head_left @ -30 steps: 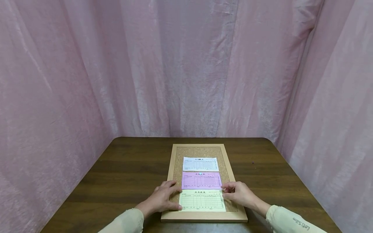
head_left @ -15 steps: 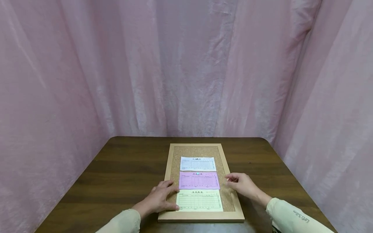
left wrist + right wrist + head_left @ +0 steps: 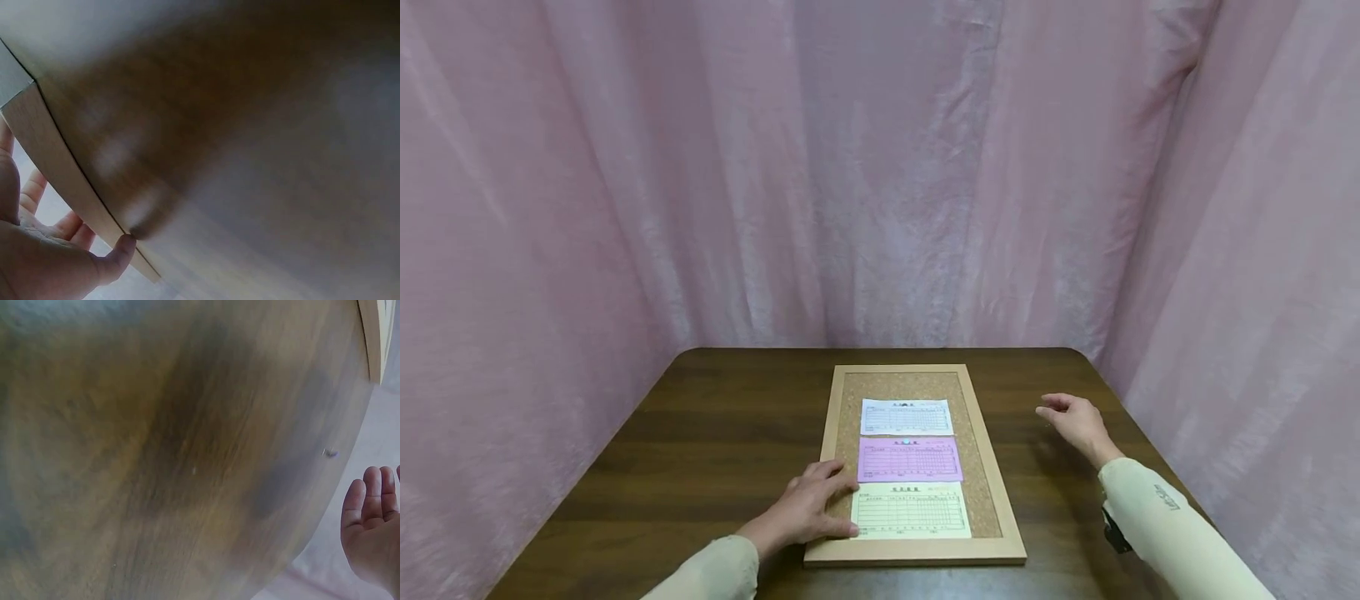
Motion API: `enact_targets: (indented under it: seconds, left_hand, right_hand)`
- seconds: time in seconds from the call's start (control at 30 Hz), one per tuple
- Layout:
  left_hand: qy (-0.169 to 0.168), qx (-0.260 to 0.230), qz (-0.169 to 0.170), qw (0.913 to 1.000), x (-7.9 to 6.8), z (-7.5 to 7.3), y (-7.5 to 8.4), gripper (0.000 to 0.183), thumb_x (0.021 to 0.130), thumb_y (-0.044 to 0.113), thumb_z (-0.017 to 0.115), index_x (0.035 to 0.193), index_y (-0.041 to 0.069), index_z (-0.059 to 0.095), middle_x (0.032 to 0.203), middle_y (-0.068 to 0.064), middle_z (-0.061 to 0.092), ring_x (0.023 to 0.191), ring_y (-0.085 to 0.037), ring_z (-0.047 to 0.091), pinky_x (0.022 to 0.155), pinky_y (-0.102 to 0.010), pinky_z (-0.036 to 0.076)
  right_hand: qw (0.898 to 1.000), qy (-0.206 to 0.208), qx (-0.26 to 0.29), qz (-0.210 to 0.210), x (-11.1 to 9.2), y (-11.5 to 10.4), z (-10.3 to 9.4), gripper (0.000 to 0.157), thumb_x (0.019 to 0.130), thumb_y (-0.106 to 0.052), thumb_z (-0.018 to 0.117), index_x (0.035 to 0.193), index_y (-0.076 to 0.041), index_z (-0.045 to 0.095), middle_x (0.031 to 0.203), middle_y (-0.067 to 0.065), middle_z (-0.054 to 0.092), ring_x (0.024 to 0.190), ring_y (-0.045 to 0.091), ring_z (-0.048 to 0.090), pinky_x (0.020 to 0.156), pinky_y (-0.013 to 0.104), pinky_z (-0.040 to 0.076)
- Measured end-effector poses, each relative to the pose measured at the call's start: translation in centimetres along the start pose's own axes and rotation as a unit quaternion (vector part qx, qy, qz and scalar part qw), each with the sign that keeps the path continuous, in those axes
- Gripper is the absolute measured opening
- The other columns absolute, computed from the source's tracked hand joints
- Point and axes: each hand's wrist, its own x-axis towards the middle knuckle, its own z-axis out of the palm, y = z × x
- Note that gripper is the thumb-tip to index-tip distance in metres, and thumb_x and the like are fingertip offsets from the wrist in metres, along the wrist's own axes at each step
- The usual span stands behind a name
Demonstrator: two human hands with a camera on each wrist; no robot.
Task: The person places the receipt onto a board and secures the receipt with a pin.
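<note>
A wood-framed corkboard point(image 3: 981, 500) lies flat on the table. On it, a white form slip point(image 3: 906, 420), a purple form slip point(image 3: 910, 463) and a pale green form slip point(image 3: 912, 515) run from far to near. A turquoise tack head point(image 3: 906, 442) sits on the purple slip, a dark one point(image 3: 904, 405) on the white. My left hand point(image 3: 803, 510) rests over the board's left frame, fingertips beside the green slip's left edge. My right hand point(image 3: 1077, 427) hovers right of the board, fingers loosely bent, nothing visible between them. In the right wrist view a tiny purple-tipped object point(image 3: 330, 453) lies near it.
The dark brown wooden table point(image 3: 737, 417) extends on both sides of the board. Pink curtains point(image 3: 887, 183) hang behind it and at both sides.
My right hand has left the slips' right edge and moved right and away across the table. The left hand stays at the board's left side.
</note>
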Motion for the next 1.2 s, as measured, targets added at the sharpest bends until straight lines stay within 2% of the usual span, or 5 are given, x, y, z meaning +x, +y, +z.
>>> enact_targets:
  seconds: [0.17,0.37,0.6,1.0,1.2]
  left_hand:
    - [0.001,-0.004,0.002,1.0000,0.0,0.0,-0.2,0.059,0.076,0.054,0.080,0.121,0.020,0.064,0.147,-0.021,0.042,0.135,-0.042,0.034,0.098,-0.069,0.031]
    - [-0.005,-0.004,-0.004,1.0000,0.1,-0.1,-0.3,0.059,0.077,0.055,0.079,0.122,0.020,0.064,0.149,-0.020,0.040,0.137,-0.042,0.032,0.100,-0.068,0.030]
    - [-0.007,0.005,-0.002,1.0000,0.0,-0.1,-0.3,0.060,0.078,0.057,0.078,0.124,0.021,0.064,0.149,-0.019,0.040,0.137,-0.041,0.032,0.099,-0.067,0.032]
    - [-0.019,-0.017,-0.003,0.9997,-0.3,-0.2,-0.1,0.058,0.079,0.057,0.077,0.125,0.024,0.063,0.152,-0.019,0.036,0.139,-0.041,0.030,0.101,-0.069,0.029]
    - [-0.020,-0.015,-0.007,0.9997,-0.3,-0.2,-0.2,0.057,0.079,0.057,0.077,0.124,0.025,0.063,0.153,-0.018,0.035,0.139,-0.040,0.030,0.101,-0.069,0.030]
  right_hand:
    - [1.000,0.004,-0.001,0.030,0.8,1.1,-0.7,0.046,0.098,-0.028,0.063,0.129,0.006,0.061,0.127,0.027,0.061,0.116,0.044,0.056,0.094,0.053,0.046]
    - [0.999,0.011,-0.008,0.041,1.7,2.1,-0.5,0.042,0.097,-0.023,0.063,0.127,0.007,0.061,0.129,0.029,0.059,0.121,0.047,0.052,0.099,0.056,0.041]
    - [0.999,-0.007,-0.007,0.041,2.6,2.7,0.7,0.041,0.097,-0.020,0.064,0.127,0.008,0.061,0.126,0.029,0.061,0.118,0.047,0.053,0.098,0.055,0.042]
    - [0.999,-0.021,-0.012,0.047,3.2,3.3,1.2,0.039,0.096,-0.018,0.062,0.124,0.009,0.062,0.126,0.029,0.060,0.121,0.049,0.050,0.099,0.057,0.039]
    - [0.999,-0.021,-0.017,0.043,3.4,3.5,1.5,0.038,0.096,-0.018,0.063,0.123,0.009,0.062,0.123,0.029,0.063,0.117,0.048,0.053,0.097,0.056,0.041]
